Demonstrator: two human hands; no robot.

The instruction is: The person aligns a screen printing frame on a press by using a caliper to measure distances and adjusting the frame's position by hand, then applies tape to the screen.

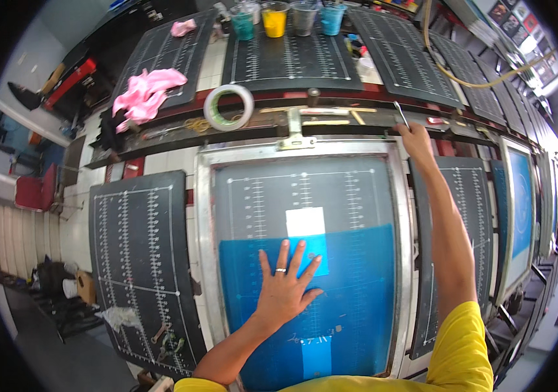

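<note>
My left hand (286,291) lies flat with fingers spread on the blue lower part of a screen-printing frame (204,196), a ring on one finger. Under the mesh, a white rectangle (305,220) shows through beside the fingertips. My right arm reaches forward past the frame's right side. In its closed fingers my right hand (416,142) grips a slim silver tool (401,114), perhaps a wrench; its lower end is hidden in the hand. A metal clamp (296,134) holds the frame's far edge at the rail.
Along the rail (266,119) lie a tape roll (228,107) and wooden sticks. Dark gridded boards (140,261) flank the frame. Beyond stand several paint cups, including a yellow one (275,21), and a pink cloth (145,95). A wrench (159,333) rests on the left board. Another blue screen (521,196) stands right.
</note>
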